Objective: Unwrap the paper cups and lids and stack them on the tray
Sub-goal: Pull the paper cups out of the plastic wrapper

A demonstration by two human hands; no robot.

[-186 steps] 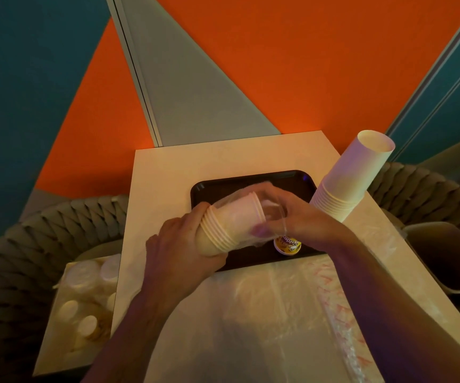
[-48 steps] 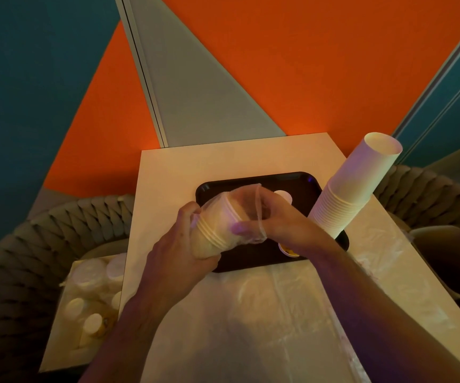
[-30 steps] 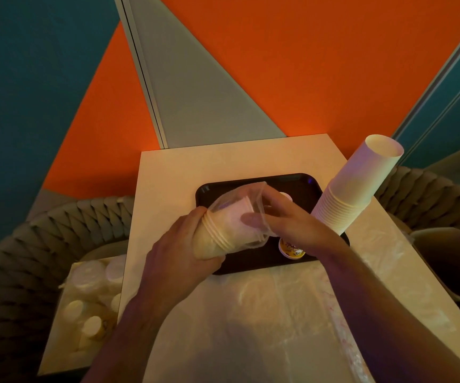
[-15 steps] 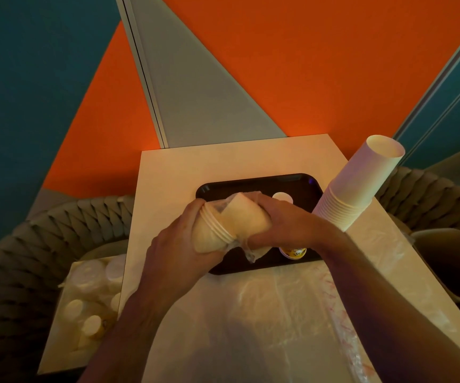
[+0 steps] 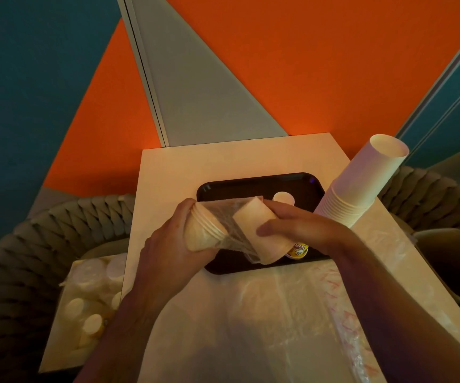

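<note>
Glossy plastic tray [image 5: 253, 186], paper cups [image 5: 361, 186]

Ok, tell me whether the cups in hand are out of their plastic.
Not fully: clear wrap clings between the held cups.

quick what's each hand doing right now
Left hand: grips the rim end of the cup stack.
Right hand: grips the cup at the stack's other end, through the plastic wrap.

Small yellow cup [image 5: 298, 249]: partial print, unreadable.
</note>
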